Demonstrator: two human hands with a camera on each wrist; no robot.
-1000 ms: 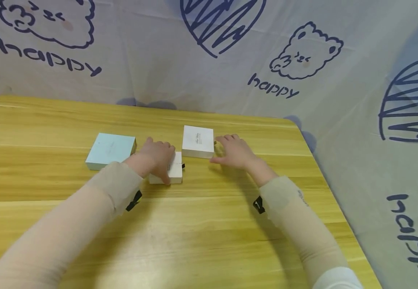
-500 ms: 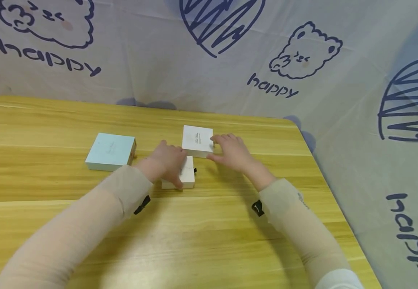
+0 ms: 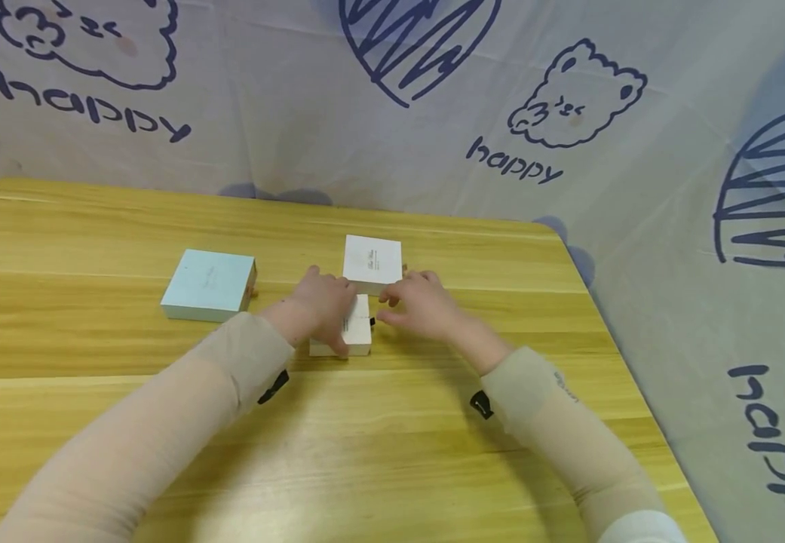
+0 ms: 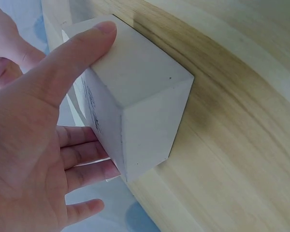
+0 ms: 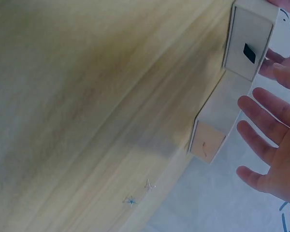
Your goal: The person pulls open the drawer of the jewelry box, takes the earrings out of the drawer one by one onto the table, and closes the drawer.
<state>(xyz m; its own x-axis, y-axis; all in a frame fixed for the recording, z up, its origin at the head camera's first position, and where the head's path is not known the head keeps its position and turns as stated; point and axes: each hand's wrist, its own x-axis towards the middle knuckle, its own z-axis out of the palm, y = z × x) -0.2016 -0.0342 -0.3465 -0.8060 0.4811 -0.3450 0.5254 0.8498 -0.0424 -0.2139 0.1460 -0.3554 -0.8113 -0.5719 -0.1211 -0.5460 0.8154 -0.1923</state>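
My left hand holds a small white drawer box on the table. In the left wrist view the thumb lies along one side of the white box, and the fingers are at its far edge. A black pull tab sticks out of the box's right end. Just right of that tab is my right hand, its fingers apart and holding nothing. Behind, a second white box with dark print on its lid stands close to the first; its end in the right wrist view is peach-coloured.
A pale blue box sits to the left on the wooden table. Two tiny star-shaped pieces lie near the table's edge in the right wrist view. A printed cloth hangs behind the table and along its right side.
My left hand has slid the near white box to the right, up in front of the printed one. My right hand has come away from the rear box, down and left toward the tab.
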